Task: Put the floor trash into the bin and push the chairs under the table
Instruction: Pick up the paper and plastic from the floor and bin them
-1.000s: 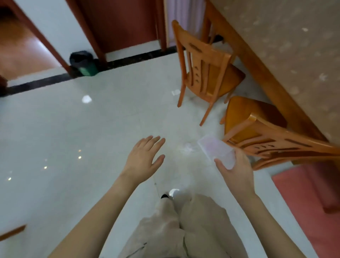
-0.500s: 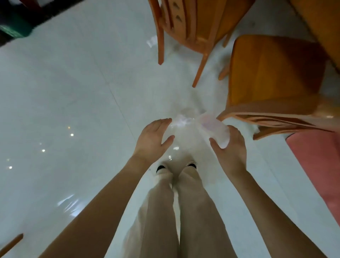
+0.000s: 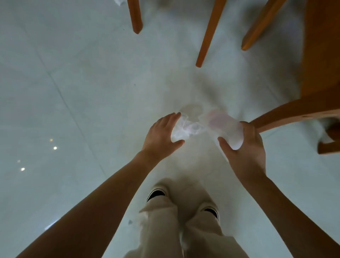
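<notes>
I look straight down at the pale tiled floor. A crumpled white tissue [image 3: 185, 129] lies on the floor in front of my feet. My left hand [image 3: 160, 136] reaches over it with straight fingers and the thumb spread, touching its left side. My right hand [image 3: 246, 149] grips a white and pinkish wrapper [image 3: 225, 127] between thumb and fingers, just right of the tissue. A wooden chair [image 3: 322, 64] stands at the right, its curved back rail beside my right hand. Legs of a second chair [image 3: 207, 36] show at the top. The bin and the table are out of view.
Another white scrap [image 3: 118, 1] lies at the top edge near a chair leg [image 3: 135, 18]. My shoes [image 3: 156, 194] and beige trousers fill the bottom centre. Open floor spreads to the left.
The view has tipped down and closer to the floor. Both hands have come lower and nearer together; my left hand now touches the tissue, while the right still holds the wrapper.
</notes>
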